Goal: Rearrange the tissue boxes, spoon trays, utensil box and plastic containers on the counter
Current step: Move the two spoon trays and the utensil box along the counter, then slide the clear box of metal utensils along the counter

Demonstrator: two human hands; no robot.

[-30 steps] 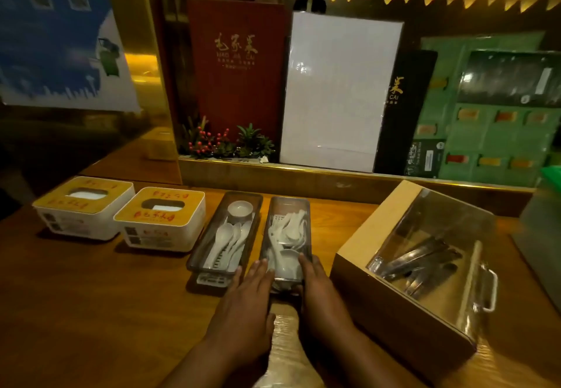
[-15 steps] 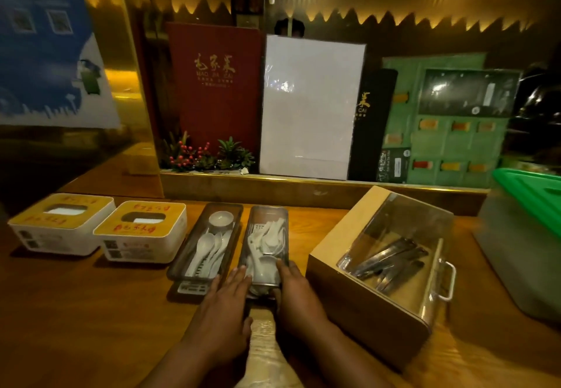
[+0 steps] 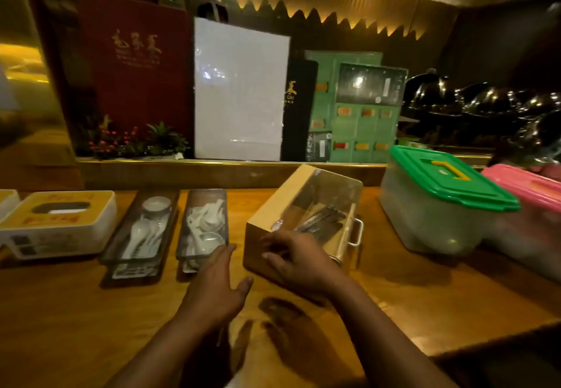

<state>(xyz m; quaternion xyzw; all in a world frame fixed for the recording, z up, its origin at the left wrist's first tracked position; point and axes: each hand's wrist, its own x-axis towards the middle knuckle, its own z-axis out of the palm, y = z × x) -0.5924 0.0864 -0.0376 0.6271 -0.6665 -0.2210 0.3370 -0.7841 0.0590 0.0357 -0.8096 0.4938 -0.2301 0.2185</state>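
- utensil box (image 3: 267, 230) of wood stands on the counter (image 3: 76, 311), between the right spoon tray (image 3: 202, 227) and the green-lidded container (image 3: 440, 205).
- right hand (image 3: 299, 261) lies on its near corner, fingers curled on the edge.
- left hand (image 3: 215, 287) is open, holding nothing, fingertips just beside the spoon tray.
- tissue box (image 3: 57, 224) is at far left.

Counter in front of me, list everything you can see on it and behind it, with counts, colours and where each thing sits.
tissue boxes: two, white with yellow tops, far left, one cut off.
spoon trays: two, dark, white spoons inside, left of centre.
utensil box: one, wooden, clear lid, centre.
green-lidded container: one, right.
pink-lidded container: one, far right.
menu covers: red, white, black, green, standing behind.
plant: one, behind left.
left hand: open, by the right tray.
right hand: on the utensil box.
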